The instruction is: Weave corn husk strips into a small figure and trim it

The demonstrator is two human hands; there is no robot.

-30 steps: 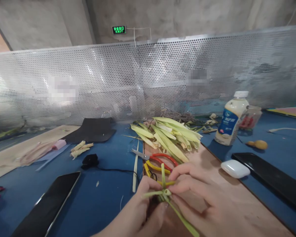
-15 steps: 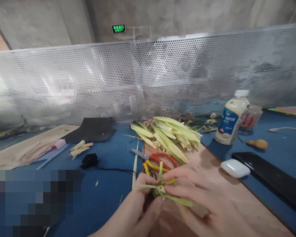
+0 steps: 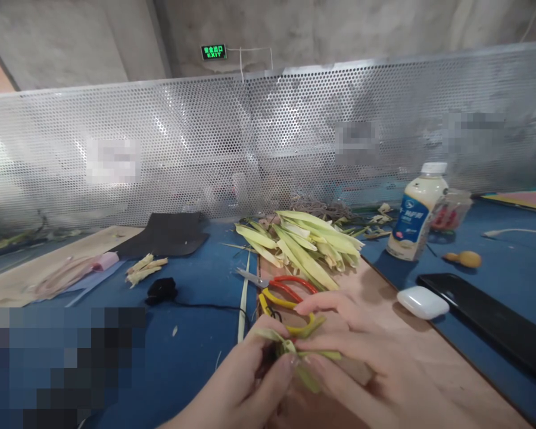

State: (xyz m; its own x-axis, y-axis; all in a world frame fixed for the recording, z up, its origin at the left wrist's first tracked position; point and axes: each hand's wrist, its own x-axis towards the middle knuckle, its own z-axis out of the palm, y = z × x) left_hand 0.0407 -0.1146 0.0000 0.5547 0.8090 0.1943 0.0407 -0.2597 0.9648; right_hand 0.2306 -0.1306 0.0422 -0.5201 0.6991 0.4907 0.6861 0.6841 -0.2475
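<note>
Left hand: my left hand is nearly closed, thumb and forefinger pinching the knot from the left.
Right hand: my right hand is half curled, fingers spread a little, thumb and fingertips on the strips at the knot's other side.
Knot: the small green knot of folded leaf strips sits between my fingertips, above the brown board, loose ends poking out to the right and below.
Bottle: the bottle stands upright on the blue worktop, white cap on, something pale inside behind a blue label.
Clear box: the clear box, just behind the bottle, holds red things too blurred for me to name.
White case: the white case is closed beside the black phone, so I cannot tell what it contains.
Scissors: the scissors, with red and yellow handles, lie just beyond my hands.
Leaves: the leaf pile rests past the scissors.
</note>
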